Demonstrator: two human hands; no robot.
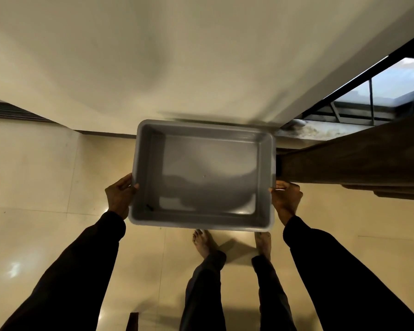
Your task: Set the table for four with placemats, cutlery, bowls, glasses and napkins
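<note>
I hold a grey plastic tub [142, 163] level in front of me, above the floor. Nothing lies inside it except a small dark mark near its near left corner. My left hand [119, 195] grips the tub's left rim, thumb over the edge. My right hand [286, 199] grips the right rim the same way. No placemats, cutlery, bowls, glasses or napkins are in view.
A cream wall [177, 68] rises straight ahead, close to the tub's far edge. A dark wooden surface [356, 161] juts in from the right, with a window [392, 84] behind it. Glossy beige floor tiles [46, 175] spread below; my bare feet [202, 242] stand under the tub.
</note>
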